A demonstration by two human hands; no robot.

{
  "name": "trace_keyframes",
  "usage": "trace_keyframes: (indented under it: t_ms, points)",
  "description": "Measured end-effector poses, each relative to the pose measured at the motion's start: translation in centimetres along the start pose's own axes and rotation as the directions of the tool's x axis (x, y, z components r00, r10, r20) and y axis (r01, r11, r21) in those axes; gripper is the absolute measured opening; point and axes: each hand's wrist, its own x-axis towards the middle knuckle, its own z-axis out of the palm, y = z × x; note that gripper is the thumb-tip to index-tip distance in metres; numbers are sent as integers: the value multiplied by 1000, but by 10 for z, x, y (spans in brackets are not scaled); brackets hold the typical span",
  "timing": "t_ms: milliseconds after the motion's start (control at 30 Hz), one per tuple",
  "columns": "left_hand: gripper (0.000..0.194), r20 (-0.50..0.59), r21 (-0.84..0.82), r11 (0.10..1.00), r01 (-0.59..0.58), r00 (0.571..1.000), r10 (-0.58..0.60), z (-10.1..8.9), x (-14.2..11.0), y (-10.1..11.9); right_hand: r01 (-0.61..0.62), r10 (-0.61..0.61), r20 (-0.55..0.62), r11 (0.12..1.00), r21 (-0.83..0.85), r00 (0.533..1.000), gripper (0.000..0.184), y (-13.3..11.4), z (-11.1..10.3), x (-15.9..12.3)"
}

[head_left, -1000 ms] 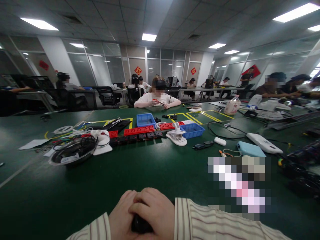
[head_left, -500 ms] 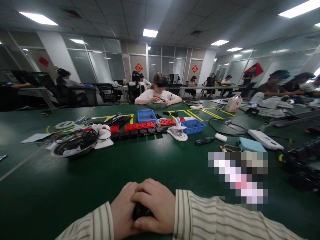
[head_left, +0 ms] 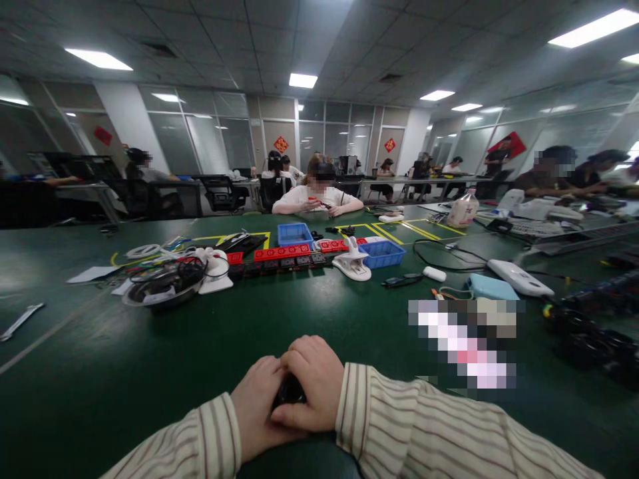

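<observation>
A small glossy black object with a rounded top point(head_left: 290, 392) sits between my two hands, low in the middle of the view. My left hand point(head_left: 258, 407) is wrapped round its left side. From the right, my right hand point(head_left: 317, 386) curls over it, fingers across the left hand and thumb along the near edge. Most of the object is covered, so its kind cannot be made out. Both hands are over the near part of the green table point(head_left: 200, 362).
Across the table run red and black socket-like blocks point(head_left: 282, 253), blue bins point(head_left: 383, 253), a white clip stand point(head_left: 352, 261) and a metal bowl point(head_left: 167, 293) of cables. A wrench point(head_left: 22, 322) lies left; power banks point(head_left: 519, 277) lie right. A person point(head_left: 319, 189) sits opposite.
The view has tilted up and turned slightly left, bringing the wrench more into sight. My hands appear slightly higher, and more of the black object shows between them.
</observation>
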Motion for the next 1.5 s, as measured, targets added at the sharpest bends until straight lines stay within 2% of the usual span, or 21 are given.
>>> trace_keyframes:
  t_ms: [67,167,233,267,333,400,467,567,600,667,733,800,867,900,1000,1100,1167,1233,1300,1400,1500]
  points:
    - [60,1,-20,1000,16,1000,-16,-1,-1,2,4,-4,-12,1000,-20,1000,69,-1,1,0]
    - [54,-52,-24,999,29,998,-30,-1,-4,3,59,-56,-123,998,21,991,65,-7,-3,-1]
    - [62,-102,-31,997,67,992,-70,-1,-6,3,66,-56,-146,996,60,988,61,-10,-6,-2]
    - [69,-106,-37,994,102,989,-106,-2,-6,2,31,-21,-135,997,76,991,60,-11,-8,-2]
    - [81,-56,-36,980,196,979,-198,-5,-6,0,-79,88,-96,993,93,991,59,-11,-10,-3]
    - [77,43,-23,966,256,966,-255,-9,-3,-2,-160,165,-51,983,85,985,59,-9,-12,-4]
    - [71,120,-17,965,260,959,-257,-13,-1,-6,-118,118,0,991,62,993,60,-5,-15,-3]
    - [68,167,-10,974,226,961,-221,-14,1,-10,28,-28,30,1000,3,999,65,-1,-24,1]
    - [66,175,6,977,214,961,-212,-14,1,-10,48,-47,44,999,-25,998,68,0,-26,3]
    - [62,189,55,980,193,961,-200,-12,1,-8,11,1,128,995,-97,992,71,1,-29,5]
    - [55,198,114,974,197,956,-216,-10,1,-2,-54,99,277,984,-167,956,68,1,-26,7]
    - [48,204,144,965,220,947,-246,-11,2,5,-90,172,409,973,-212,896,62,0,-21,7]
    - [44,218,141,961,236,940,-263,-12,4,11,-106,204,471,968,-227,858,58,-1,-17,7]
    - [44,222,143,960,241,938,-268,-13,5,13,-111,211,477,967,-230,853,59,-1,-16,7]
    - [49,217,177,951,253,933,-288,-15,5,15,-113,203,396,965,-237,895,65,-3,-21,7]
    - [64,204,195,942,272,929,-310,-17,1,13,-82,123,188,974,-209,975,73,-9,-34,8]
    - [61,185,204,940,273,932,-311,-19,-1,12,-40,53,59,978,-203,997,76,-15,-40,9]
    - [53,170,228,939,256,940,-297,-22,-3,12,-16,24,35,973,-230,999,75,-20,-37,9]
    - [49,197,245,941,235,938,-285,-23,-2,13,-60,99,129,961,-271,987,69,-24,-27,8]
    - [41,265,286,927,243,909,-321,-22,1,15,-171,272,306,932,-320,912,58,-26,-11,6]
    - [26,262,336,908,249,902,-344,-19,2,14,-179,292,374,934,-308,880,56,-27,-8,6]
